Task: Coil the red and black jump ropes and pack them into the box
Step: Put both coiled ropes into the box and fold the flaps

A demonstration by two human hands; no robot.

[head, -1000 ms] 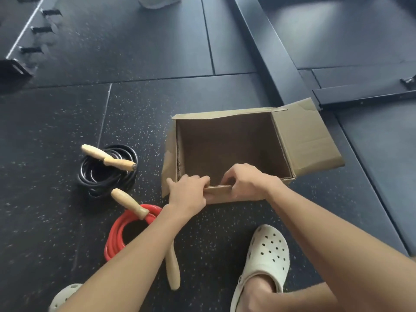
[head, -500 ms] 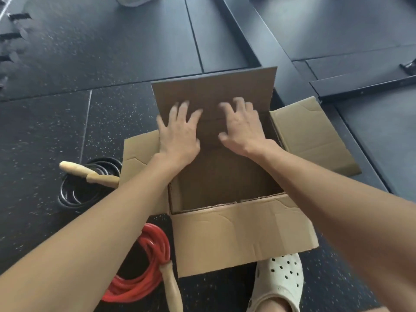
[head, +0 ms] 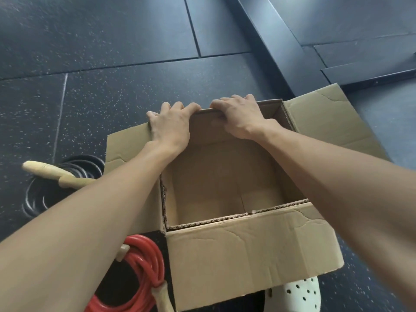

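A brown cardboard box (head: 247,255) sits on the dark, speckled floor (head: 112,52). Its top is open and its flaps stick out to the sides. You can see the brown bottom inside it.

Both hands hold the far edge of the box. The left hand (head: 171,127) is at the left end of that edge, with its fingers curled over the top. The right hand (head: 238,118) is just beside it, and its fingers are curled over the same edge. The two hands are close but not touching.

The black jump rope (head: 36,199) lies in a round coil on the floor, just left of the box. Its wooden handles (head: 51,173) lie across the coil. The left arm and the box's left flap hide part of it.

The red jump rope (head: 144,262) lies in a coil on the floor too, by the near left corner of the box. A pale handle (head: 162,298) sticks out from it. Both ropes are outside the box.

A white clog (head: 301,293) with little holes peeks out from under the near flap.
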